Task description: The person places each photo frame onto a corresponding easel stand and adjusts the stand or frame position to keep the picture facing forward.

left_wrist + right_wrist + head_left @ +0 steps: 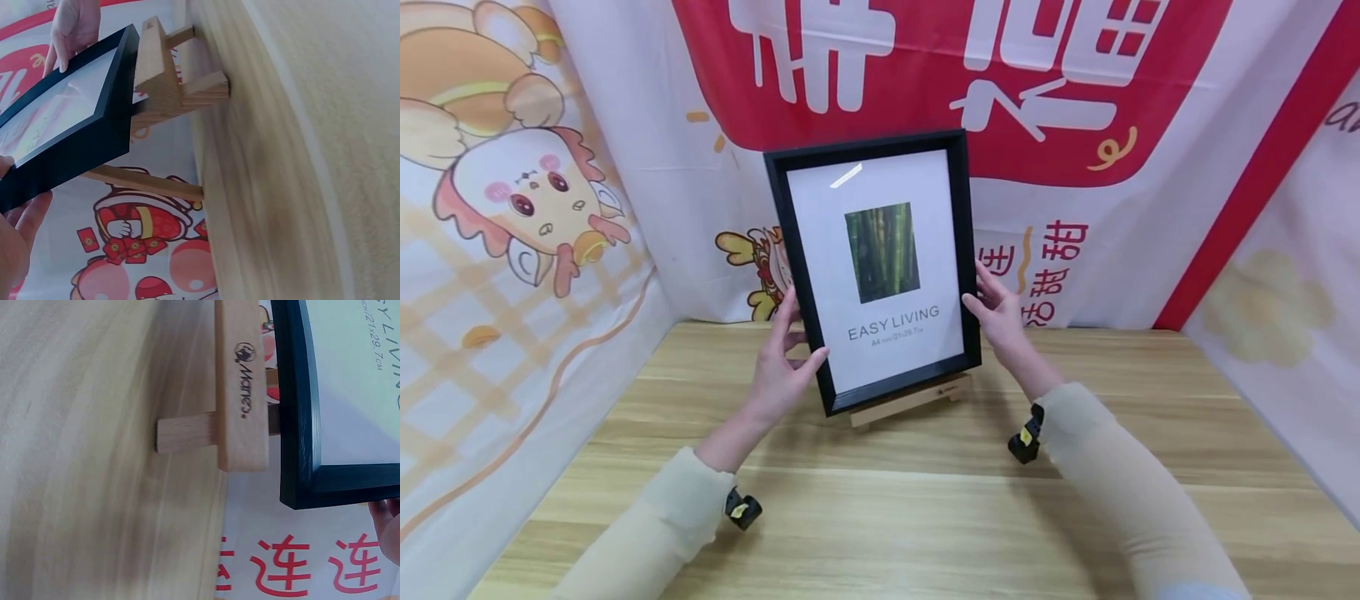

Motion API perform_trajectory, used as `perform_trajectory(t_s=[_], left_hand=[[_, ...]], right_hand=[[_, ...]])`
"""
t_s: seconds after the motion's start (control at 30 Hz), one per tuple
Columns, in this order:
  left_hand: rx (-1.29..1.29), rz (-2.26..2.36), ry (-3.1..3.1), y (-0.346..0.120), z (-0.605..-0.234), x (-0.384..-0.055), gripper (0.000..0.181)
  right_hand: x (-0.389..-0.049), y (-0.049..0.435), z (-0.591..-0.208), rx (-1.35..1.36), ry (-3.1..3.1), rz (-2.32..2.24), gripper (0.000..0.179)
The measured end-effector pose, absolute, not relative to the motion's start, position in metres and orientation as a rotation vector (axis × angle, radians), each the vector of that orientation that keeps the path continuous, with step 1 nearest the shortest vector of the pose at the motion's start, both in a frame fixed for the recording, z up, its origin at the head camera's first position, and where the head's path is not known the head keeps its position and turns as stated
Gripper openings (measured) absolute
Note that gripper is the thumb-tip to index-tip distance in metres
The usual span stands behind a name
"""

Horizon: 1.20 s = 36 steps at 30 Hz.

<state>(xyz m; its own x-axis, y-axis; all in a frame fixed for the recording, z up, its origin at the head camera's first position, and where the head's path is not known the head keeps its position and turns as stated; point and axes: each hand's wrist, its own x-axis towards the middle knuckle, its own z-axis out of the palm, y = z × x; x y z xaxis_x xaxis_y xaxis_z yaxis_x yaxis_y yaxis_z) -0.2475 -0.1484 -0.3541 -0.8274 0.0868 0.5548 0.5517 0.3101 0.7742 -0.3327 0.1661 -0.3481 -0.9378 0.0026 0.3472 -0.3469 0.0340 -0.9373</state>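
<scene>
A black picture frame stands tilted in the head view, with a white sheet, a bamboo picture and the words "EASY LIVING" behind its glass. My left hand grips its left side, thumb at the front edge and fingers along the outer side. On the opposite side my right hand holds the frame with the thumb on the front edge. Just under the frame is a wooden easel, its upper part hidden in the head view. In the right wrist view, a narrow gap shows between the frame's lower edge and the easel's printed ledge.
The easel's feet rest on a wood-grain table. Behind it hangs a white and red printed cloth, and similar cloths line the left side and right side. Both wrists wear small black cameras.
</scene>
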Motion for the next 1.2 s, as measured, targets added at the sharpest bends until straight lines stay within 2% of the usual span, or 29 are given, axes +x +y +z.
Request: perform_trajectory(t_s=[0.33, 0.8, 1.2], left_hand=[[-0.576, -1.538, -2.187, -0.143, -0.347, -0.234, 0.095], [-0.563, -1.538, -2.192, -0.15, -0.371, -0.256, 0.098], [-0.555, -1.523, -2.173, -0.15, -0.38, -0.254, 0.096]], right_hand=[[-0.335, 0.163, -0.36, 0.354, -2.041, 1.992, 0.061], [-0.335, 0.163, -0.361, 0.309, -2.066, 2.002, 0.06], [-0.333, 0.175, -0.366, 0.368, -2.164, 1.894, 0.059]])
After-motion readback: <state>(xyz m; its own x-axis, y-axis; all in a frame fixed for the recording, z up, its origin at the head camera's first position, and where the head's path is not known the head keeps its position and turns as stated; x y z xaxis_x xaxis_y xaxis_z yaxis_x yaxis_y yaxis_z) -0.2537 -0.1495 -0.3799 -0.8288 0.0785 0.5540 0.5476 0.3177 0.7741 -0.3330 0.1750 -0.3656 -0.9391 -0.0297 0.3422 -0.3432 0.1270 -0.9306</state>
